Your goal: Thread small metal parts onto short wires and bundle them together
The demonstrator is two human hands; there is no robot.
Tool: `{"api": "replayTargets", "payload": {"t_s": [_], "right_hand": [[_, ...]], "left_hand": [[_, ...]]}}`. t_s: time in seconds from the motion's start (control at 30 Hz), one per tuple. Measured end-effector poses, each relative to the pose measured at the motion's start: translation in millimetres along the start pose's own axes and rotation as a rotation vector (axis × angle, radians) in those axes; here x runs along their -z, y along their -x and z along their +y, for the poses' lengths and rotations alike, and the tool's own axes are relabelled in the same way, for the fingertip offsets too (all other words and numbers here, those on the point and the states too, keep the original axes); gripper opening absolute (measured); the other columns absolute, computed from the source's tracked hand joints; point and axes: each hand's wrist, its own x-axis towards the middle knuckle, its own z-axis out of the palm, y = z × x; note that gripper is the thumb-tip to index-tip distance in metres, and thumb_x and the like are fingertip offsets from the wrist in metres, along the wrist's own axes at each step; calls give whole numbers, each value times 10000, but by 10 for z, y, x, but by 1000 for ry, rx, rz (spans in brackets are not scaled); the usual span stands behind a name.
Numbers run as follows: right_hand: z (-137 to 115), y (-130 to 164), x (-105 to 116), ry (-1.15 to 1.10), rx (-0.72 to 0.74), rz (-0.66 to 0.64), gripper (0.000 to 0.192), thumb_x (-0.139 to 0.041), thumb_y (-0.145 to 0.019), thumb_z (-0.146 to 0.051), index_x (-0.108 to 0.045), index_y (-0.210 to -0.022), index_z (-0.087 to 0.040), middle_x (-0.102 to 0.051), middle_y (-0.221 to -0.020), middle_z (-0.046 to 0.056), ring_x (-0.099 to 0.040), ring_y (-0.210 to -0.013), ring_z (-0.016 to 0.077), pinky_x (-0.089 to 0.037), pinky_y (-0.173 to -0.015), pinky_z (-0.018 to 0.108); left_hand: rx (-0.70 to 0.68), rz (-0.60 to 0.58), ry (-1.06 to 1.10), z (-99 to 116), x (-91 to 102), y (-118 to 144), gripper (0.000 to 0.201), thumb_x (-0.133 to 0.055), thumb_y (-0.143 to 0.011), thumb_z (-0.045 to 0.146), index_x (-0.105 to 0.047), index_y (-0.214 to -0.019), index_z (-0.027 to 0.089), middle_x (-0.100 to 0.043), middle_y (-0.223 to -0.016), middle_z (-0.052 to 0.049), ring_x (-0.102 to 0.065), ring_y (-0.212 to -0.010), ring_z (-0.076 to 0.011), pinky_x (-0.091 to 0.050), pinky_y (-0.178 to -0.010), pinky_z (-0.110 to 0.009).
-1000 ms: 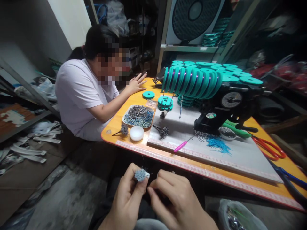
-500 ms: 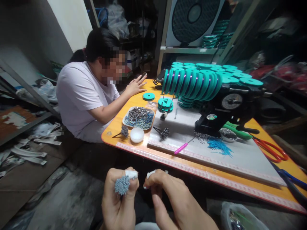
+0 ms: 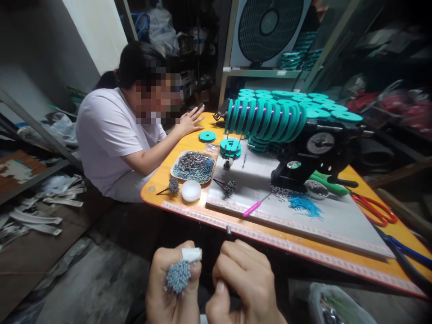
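The tight bundle of thin grey-blue pins [image 3: 177, 276] stands roughly upright in the left hand [image 3: 173, 288], its rounded tips fanned toward the camera, below and in front of the near edge of the orange desk [image 3: 340, 265]. The left fingers are curled closed around its stems, a white-taped thumb pressing on top. Just beside it, the right hand [image 3: 243, 281] is bunched, fingertips pinching a small dark metal piece [image 3: 228, 230] that points up.

A tight bundle of thin blue-grey sticks [image 3: 177, 276] stands upright in my closed left hand [image 3: 172, 288], ends facing up, below the surface edge.
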Motion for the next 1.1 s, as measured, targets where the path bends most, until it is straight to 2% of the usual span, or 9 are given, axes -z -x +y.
{"api": "replayTargets", "payload": {"t_s": [0.17,0.3,0.4,0.57,0.73,0.8,0.87,1.0,1.1], "right_hand": [[81,-3,107,-11,-63,23,183,-388,-797,-56,-392,-628,-126,-371,-624,2,-357,-614,51,-226,-605,221],[119,-4,170,4,-71,-67,181,-391,-836,-50,-465,-690,-129,-428,-676,11,-412,-651,55,-277,-606,206],[128,10,155,31,-70,-99,180,-397,-862,-50,-494,-734,-132,-455,-721,22,-426,-693,73,-301,-633,215],[176,56,117,90,-86,-190,165,-405,-884,-56,-520,-795,-136,-475,-794,42,-412,-765,112,-307,-690,238],[227,83,142,153,-64,-207,164,-406,-904,-75,-511,-793,-135,-456,-801,47,-374,-777,133,-274,-705,255],[235,72,174,133,-64,-258,161,-401,-916,-76,-516,-821,-137,-461,-818,47,-375,-792,135,-282,-719,251],[244,51,213,81,-57,-334,154,-399,-933,-78,-522,-862,-139,-473,-848,48,-387,-817,132,-297,-731,240],[283,12,273,21,58,-443,163,-405,-966,-94,-527,-869,-139,-465,-829,40,-370,-794,120,-274,-705,231],[304,-10,276,70,173,-399,167,-410,-955,-93,-541,-859,-131,-463,-784,41,-339,-759,121,-247,-700,256]], "left_hand": [[14,-160,528,33,70,-483,139,-614,-923,237,-534,-815,203,-257,-541,76,-283,-448,-52,-328,-447,-171],[310,-451,583,-141,139,-442,165,-515,-967,229,-632,-855,194,-231,-534,66,-292,-462,-54,-358,-454,-150],[410,-596,415,-305,201,-319,229,-479,-995,303,-647,-897,182,-366,-606,32,-426,-562,-68,-446,-567,-170],[48,-721,-143,-379,255,-292,128,-451,-1015,228,-577,-994,228,-527,-902,0,-539,-809,-59,-456,-740,-118],[-424,-721,-335,-345,222,-307,228,-555,-899,59,-570,-1056,224,-549,-893,3,-576,-805,-67,-470,-750,-140],[-468,-730,-345,-350,229,-317,186,-545,-865,26,-561,-936,197,-534,-799,12,-550,-729,-74,-450,-697,-165],[-310,-797,-295,-367,248,-333,155,-519,-857,36,-532,-830,188,-506,-728,19,-511,-670,-75,-411,-635,-172],[354,-964,168,-386,238,-356,235,-560,-896,277,-452,-712,179,-379,-643,30,-363,-593,-79,-343,-563,-193],[485,-953,458,-340,169,-325,385,-610,-883,456,-437,-688,172,-370,-673,19,-352,-584,-77,-339,-555,-214]]}}
